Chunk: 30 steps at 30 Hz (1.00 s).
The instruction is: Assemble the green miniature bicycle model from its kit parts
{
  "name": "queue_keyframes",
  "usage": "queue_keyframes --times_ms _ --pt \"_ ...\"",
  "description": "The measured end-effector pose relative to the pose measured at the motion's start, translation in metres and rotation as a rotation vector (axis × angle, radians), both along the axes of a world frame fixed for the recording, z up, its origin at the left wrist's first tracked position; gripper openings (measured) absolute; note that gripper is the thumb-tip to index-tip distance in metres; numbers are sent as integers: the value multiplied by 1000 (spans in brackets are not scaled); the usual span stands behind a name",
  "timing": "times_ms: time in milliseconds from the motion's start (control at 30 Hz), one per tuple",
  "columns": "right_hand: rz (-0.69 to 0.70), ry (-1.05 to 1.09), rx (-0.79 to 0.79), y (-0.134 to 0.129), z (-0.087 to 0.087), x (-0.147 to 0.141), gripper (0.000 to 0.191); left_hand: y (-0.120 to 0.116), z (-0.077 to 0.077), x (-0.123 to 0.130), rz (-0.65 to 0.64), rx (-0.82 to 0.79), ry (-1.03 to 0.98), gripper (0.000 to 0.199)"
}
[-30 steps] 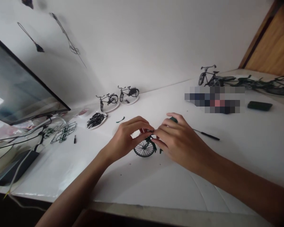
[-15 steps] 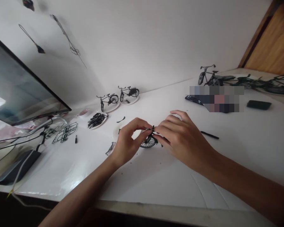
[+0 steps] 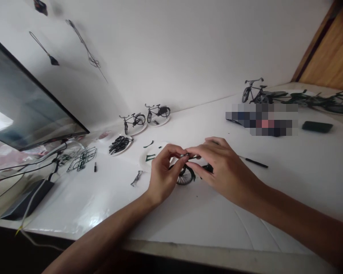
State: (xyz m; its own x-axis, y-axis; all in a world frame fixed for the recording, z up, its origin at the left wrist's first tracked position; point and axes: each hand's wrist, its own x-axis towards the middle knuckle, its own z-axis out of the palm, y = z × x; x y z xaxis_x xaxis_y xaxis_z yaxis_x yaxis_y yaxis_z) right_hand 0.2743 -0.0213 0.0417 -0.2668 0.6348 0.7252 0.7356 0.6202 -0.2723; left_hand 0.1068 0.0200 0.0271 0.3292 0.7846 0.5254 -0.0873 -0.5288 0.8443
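Observation:
My left hand (image 3: 165, 173) and my right hand (image 3: 218, 161) meet above the table, thumbs and index fingers pinching a dark model bicycle (image 3: 185, 176). Its spoked wheel shows below the fingertips, and a dark green part appears under my right hand. The fingers cover much of the upper frame. Partly behind my left hand, a white paper plate (image 3: 142, 164) holds small green parts (image 3: 150, 157). A clear-grey plastic piece (image 3: 136, 178) lies left of that hand. Right of my right hand is a thin black pen-like tool (image 3: 256, 163).
Two finished-looking model bicycles (image 3: 135, 121) stand on plates by the wall, near a plate of black parts (image 3: 120, 144). Green sprue frames (image 3: 85, 158) and a monitor (image 3: 31, 99) are at left. More model bicycles (image 3: 257, 91) and a dark green block (image 3: 317, 126) are at right.
The view has shifted slightly. My left hand has moved a little right, uncovering more of the paper plate. The model bicycle has turned somewhat between my fingers, showing its green part.

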Motion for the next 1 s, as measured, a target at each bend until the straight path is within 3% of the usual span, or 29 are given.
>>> queue_keyframes --times_ms 133,300,533,700,900,1000 --pt "47 101 -51 2 -1 -1 18 1 -1 -1 -12 -54 -22 15" --pt "-22 195 -172 1 -1 -3 11 2 -1 -3 -76 -122 -32 18" --pt "-12 178 -140 1 1 0 8 2 2 -6 -140 -153 -32 12" --pt "-18 182 -165 3 2 0 3 2 4 -5 -114 -72 9 10" --pt "-58 294 -336 5 -1 3 6 -2 8 -10 10 -64 366 32" --pt "-92 325 -397 8 -3 7 6 -1 17 -23 -21 -109 602 42"
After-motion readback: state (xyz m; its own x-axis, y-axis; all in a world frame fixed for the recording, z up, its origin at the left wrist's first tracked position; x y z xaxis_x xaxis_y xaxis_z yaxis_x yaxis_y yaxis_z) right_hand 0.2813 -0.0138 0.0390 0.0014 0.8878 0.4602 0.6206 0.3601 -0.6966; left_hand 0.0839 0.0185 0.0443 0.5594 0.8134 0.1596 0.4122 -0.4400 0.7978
